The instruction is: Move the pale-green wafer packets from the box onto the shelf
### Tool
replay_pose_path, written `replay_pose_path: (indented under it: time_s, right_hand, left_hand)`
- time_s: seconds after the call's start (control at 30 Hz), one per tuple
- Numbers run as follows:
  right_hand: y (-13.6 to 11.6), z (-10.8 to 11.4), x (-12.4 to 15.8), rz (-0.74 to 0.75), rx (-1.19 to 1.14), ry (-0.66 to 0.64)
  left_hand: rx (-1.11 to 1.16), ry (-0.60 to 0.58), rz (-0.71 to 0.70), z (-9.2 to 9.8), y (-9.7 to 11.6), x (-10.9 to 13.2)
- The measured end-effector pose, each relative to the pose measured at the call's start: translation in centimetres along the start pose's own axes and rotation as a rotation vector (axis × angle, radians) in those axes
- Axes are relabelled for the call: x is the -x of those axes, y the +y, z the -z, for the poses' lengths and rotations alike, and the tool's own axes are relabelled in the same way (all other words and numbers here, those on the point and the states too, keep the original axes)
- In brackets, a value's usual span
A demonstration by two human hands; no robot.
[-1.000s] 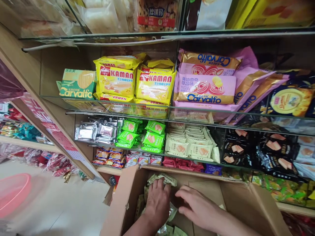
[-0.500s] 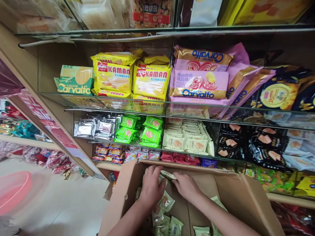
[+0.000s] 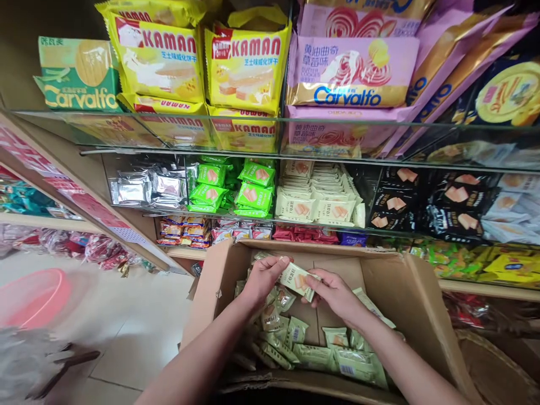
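Note:
Between my two hands, over the open cardboard box (image 3: 422, 315), is a pale green snack packet (image 3: 296, 280) with a cake picture on its front. My left hand (image 3: 264, 279) pinches its upper left corner between thumb and fingers. The packet's right end is in my right hand (image 3: 335, 293), thumb on top and fingers beneath. Below, several loose packets of the same kind (image 3: 356, 363) lie in the box, mostly along its left and near sides. Behind the box, similar cream packets (image 3: 323, 202) stand in tight rows in a shelf compartment.
Glass-fronted shelves hold green packets (image 3: 255, 188), black packets (image 3: 396, 197), yellow wafer packs (image 3: 248, 67) and pink cookie packs (image 3: 354, 73). A glass shelf edge (image 3: 236, 135) runs across above the box. A pink basin (image 3: 36, 298) stands on the floor at left.
My view has tilted down and closer to the shelves. The packet has turned from edge-on to face-up, and both hands now grip it, slightly further right in view.

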State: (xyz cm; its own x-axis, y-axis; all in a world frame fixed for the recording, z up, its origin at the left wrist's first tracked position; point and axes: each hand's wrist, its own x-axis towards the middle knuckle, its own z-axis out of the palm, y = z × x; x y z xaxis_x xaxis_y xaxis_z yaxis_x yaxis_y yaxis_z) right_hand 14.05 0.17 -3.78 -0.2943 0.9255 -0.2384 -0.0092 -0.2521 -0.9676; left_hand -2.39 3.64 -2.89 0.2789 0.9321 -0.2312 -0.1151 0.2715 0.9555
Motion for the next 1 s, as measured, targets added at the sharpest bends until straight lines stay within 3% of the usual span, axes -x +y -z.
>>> replay_pose_path:
  time_s: [0.13, 0.23, 0.4, 0.6, 0.7, 0.77, 0.87, 1.0]
  right_hand:
    - [1.0, -0.2, 0.0, -0.037, -0.121, 0.127]
    - [1.5, 0.0, 0.0, -0.029, -0.135, 0.188]
    - [0.7, 0.6, 0.7, -0.015, -0.068, 0.128]
    - [-2.3, 1.4, 2.1, -0.054, 0.08, 0.069]
    - [-4.5, 1.6, 2.5, -0.056, 0.165, 0.012]
    - [-6.2, 1.9, 2.5, -0.02, 0.221, -0.006]
    - [-8.9, 2.8, 1.7, 0.084, 0.309, 0.059]
    - [-11.8, 5.3, -1.7, 0.348, 0.41, 0.35]
  left_hand:
    - [0.031, 0.002, -0.006, -0.4, -0.4, 0.1]
    - [0.063, -0.065, 0.004, -0.6, -0.4, 0.2]
    - [0.14, -0.147, 0.033, -0.4, -0.2, 0.4]
    - [0.273, -0.448, -0.13, -0.4, 0.7, 1.5]
    - [0.243, -0.539, -0.09, -0.2, 1.2, 2.2]
    - [0.216, -0.537, -0.064, 0.1, 1.3, 2.4]
    - [0.197, -0.44, -0.105, 0.5, 1.1, 2.3]
    - [0.088, -0.307, -0.155, 0.6, -0.2, 2.0]
